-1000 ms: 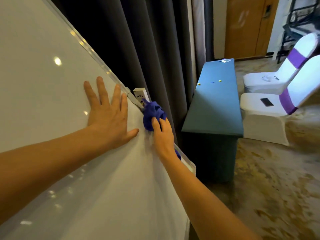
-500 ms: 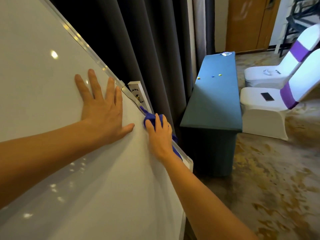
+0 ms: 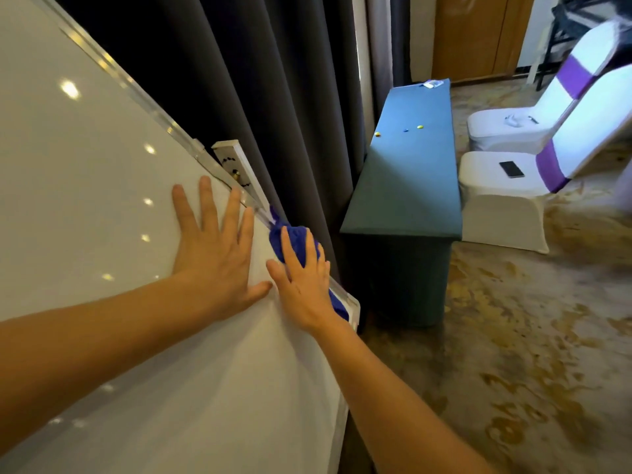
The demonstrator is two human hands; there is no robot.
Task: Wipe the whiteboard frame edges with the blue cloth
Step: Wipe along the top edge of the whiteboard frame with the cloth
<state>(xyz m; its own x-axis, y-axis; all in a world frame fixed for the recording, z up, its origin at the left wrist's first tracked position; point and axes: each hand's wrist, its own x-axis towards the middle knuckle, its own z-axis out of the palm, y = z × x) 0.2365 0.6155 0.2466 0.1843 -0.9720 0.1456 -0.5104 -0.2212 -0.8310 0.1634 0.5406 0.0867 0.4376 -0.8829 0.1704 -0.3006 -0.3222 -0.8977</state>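
Lower now, right hand (image 3: 304, 285) presses blue cloth (image 3: 290, 239) along frame (image 3: 345, 295).

The right hand (image 3: 302, 282) is covering most of the blue cloth (image 3: 290, 238) and the whiteboard frame (image 3: 253, 205) edge beneath it.

No legible text, labels, brands or numbers anywhere. Dark marks on the white bracket (image 3: 236, 165), centre-left of frame: too blurred to read.
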